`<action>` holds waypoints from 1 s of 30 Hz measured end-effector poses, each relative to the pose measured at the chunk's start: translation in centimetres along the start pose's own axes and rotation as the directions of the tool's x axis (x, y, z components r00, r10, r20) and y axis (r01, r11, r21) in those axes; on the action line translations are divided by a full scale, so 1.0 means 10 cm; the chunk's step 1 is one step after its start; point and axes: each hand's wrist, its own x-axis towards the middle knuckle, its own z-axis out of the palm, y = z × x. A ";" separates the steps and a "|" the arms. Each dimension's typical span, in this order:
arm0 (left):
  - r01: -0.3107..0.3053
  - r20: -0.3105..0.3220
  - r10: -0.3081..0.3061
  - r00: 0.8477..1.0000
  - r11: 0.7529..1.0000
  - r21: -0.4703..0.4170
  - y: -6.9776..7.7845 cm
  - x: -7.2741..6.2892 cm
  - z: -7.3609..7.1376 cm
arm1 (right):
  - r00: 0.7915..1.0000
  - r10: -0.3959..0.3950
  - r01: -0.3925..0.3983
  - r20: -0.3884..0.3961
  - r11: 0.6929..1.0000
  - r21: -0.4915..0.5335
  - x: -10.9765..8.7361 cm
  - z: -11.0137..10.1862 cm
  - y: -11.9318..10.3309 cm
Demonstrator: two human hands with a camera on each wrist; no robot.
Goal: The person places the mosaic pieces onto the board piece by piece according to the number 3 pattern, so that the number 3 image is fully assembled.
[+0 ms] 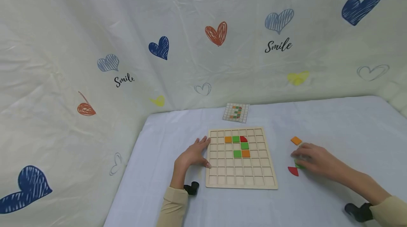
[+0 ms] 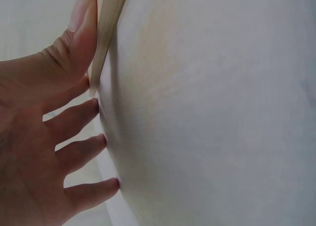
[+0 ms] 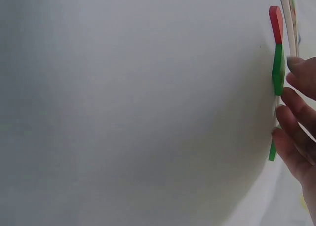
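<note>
A wooden grid board (image 1: 222, 181) lies on the table, with orange, green and red flat pieces set in its upper cells. My left hand (image 1: 194, 153) rests at the board's left edge, thumb and fingers spread; in the left wrist view the thumb (image 2: 79, 43) touches the board's side. To the right of the board, my right hand (image 1: 316, 159) is over loose pieces, fingers loosely bent. Partly under it is a green piece (image 1: 298, 165), beside a red quarter-round piece (image 1: 293, 171). In the right wrist view, a green piece (image 3: 278, 70) is close to the thumb and fingertips.
A small pattern card (image 1: 226, 115) with a coloured grid lies behind the board. An orange square piece (image 1: 296, 140) lies just beyond the right hand. Another green piece (image 3: 272, 151) shows below the fingers in the right wrist view. A heart-printed sheet (image 1: 184, 78) hangs behind the table.
</note>
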 end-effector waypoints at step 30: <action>-0.018 0.008 0.019 1.000 1.000 -0.020 0.00 -0.01 -0.01 | 1.000 0.021 -0.020 -0.021 0.999 0.041 0.01 0.01 0.03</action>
